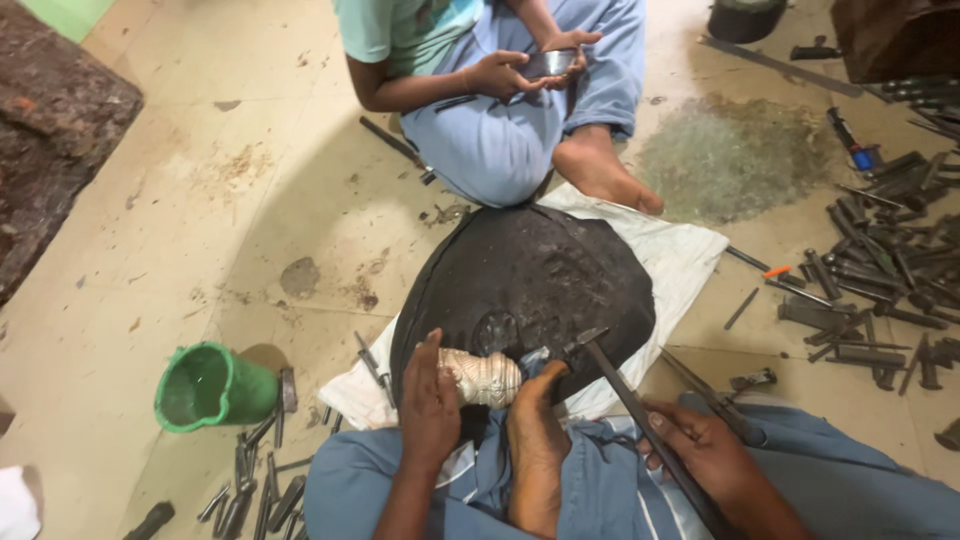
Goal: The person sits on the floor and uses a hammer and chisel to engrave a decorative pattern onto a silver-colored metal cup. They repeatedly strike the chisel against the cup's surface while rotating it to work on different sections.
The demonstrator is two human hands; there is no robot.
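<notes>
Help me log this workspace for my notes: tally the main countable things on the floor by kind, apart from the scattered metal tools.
Green buckets: 1
Black domed blocks: 1
White cloths: 1
Embossed silver pieces, beside the left hand: 1
Hammers, in the right hand: 1
Total: 5

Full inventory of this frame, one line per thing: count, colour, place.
black mound: 1, black, centre on white cloth
white cloth: 1, white, under mound
embossed metal piece: 1, pale silver, near edge of mound
hammer: 1, dark
green pot: 1, green, left floor
punches: many, dark, right floor
other person: 1, light blue clothes, top, holding a dark object
own foot: 1, against metal piece
left hand: on metal piece
right hand: grips hammer
</notes>
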